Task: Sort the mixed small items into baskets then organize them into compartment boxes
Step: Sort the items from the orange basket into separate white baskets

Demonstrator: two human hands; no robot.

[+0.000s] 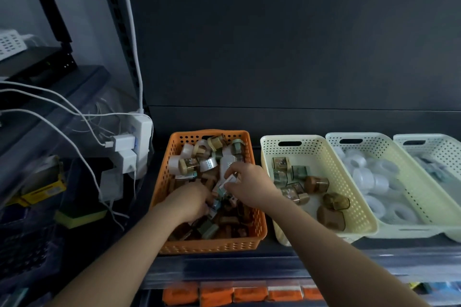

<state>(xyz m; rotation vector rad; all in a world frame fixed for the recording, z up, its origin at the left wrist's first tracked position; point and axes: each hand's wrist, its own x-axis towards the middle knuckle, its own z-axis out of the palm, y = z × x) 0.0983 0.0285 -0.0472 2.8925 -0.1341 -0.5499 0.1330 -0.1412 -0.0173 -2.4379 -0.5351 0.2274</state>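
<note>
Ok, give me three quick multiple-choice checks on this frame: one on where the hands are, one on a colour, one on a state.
1. The left hand and right hand are both in which basket?
A. blue
B. orange
C. red

2. The basket just right of that one is:
A. cream
B. black
C. pink

3. The right hand is:
A. flat and open
B. a bare fist
C. pinching a small white item

Answers:
1 B: both hands reach down into the orange basket.
2 A: the cream basket, holding small jars, sits right beside it.
3 C: thumb and fingertips close on the white item above the pile.
</note>
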